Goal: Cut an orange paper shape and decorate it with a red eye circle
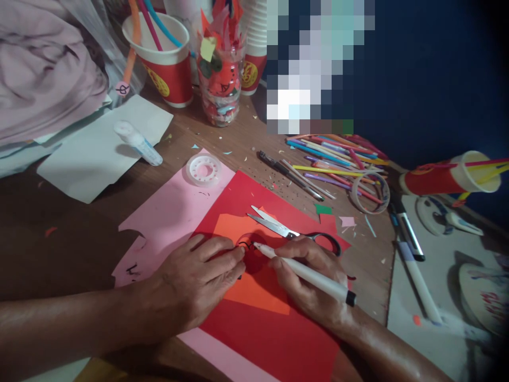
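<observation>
My right hand [318, 270] is closed around a white marker [314, 276], whose tip meets a dark curved line on a small red paper circle [256, 262]. Fingers stretched forward, my left hand [194, 276] lies flat over the circle's left side and hides part of it. Beneath the circle is an orange paper piece [258, 302], on a larger red sheet [286, 339]. A pink sheet [159, 212] shows below that. Scissors [278, 225] with dark handles rest just beyond my right hand, blades slightly apart.
A red-and-white paper cup [175, 74] and a clear cup of paper scraps [218, 90] stand at the back. Thin colored sticks [334, 154] lie right of them. A glue stick [139, 143] is at left, a tape roll [369, 192] at right, markers [417, 281] farther right.
</observation>
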Tool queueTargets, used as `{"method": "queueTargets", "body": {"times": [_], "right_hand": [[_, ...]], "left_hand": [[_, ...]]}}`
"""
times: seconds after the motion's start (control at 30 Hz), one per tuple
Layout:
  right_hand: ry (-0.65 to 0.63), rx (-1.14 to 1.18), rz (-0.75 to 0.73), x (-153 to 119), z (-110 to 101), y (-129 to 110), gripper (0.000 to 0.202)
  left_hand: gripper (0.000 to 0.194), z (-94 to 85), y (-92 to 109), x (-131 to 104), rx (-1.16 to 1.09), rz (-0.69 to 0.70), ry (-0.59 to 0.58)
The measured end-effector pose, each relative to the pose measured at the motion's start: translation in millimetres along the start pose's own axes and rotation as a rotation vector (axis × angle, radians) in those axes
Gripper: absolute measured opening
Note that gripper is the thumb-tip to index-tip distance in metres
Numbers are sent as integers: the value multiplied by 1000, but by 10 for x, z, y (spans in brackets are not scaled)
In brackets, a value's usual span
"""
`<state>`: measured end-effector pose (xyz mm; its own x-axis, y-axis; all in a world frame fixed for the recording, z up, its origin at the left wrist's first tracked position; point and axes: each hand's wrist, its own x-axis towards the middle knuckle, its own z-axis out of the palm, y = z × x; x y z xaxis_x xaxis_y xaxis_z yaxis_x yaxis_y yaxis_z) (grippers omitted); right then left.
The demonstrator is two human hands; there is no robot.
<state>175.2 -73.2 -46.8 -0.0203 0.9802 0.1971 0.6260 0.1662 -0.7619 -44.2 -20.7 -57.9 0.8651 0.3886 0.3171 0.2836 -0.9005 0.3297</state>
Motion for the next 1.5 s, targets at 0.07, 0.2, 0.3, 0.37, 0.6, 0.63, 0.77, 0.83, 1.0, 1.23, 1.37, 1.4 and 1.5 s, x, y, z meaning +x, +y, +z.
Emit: {"method": "queueTargets", "body": {"times": [0.07, 0.2, 0.3, 0.37, 0.6, 0.63, 0.77, 0.83, 1.0, 1.23, 1.37, 1.4, 1.5], "right_hand": [[-3, -7, -9, 1, 6, 6, 12], [1, -17, -33, 11, 16, 7, 13], [-4, -29, -42, 17, 17, -2, 13], [-9, -28, -39, 20, 18, -9, 13], [-35, 19, -63, 28, 32, -29, 13], [-39, 24, -63, 24, 33, -27, 12], [-34, 65, -29, -11, 30, 6, 12], [-11, 70, -3, -22, 28, 23, 13], [7, 75, -7, -12, 34, 39, 15], [8, 91, -50, -20, 65, 61, 17], [16, 79, -79, -25, 88, 75, 17], [14, 78, -85, -24, 91, 79, 17], [10, 80, -99, -20, 90, 86, 19]], "left_hand": [[24, 4, 0, -5, 10, -3, 9], [24, 14, 1, -8, 20, -9, 15], [23, 7, 1, 1, 18, -3, 16], [23, -1, 1, 5, 14, 0, 11], [27, -1, 1, -7, 5, 0, 2], [28, 2, 1, -7, -1, -3, 8], [27, 14, 2, -3, -7, -9, 13], [26, 17, 0, -5, 4, -8, 16], [28, 21, -4, -17, 13, -4, -11], [27, 26, 6, -31, 13, -15, -14], [26, 12, 6, -23, 13, -14, -27], [27, 11, 5, -20, 12, -14, -28], [26, 12, 3, -14, 12, -10, -10]]}}
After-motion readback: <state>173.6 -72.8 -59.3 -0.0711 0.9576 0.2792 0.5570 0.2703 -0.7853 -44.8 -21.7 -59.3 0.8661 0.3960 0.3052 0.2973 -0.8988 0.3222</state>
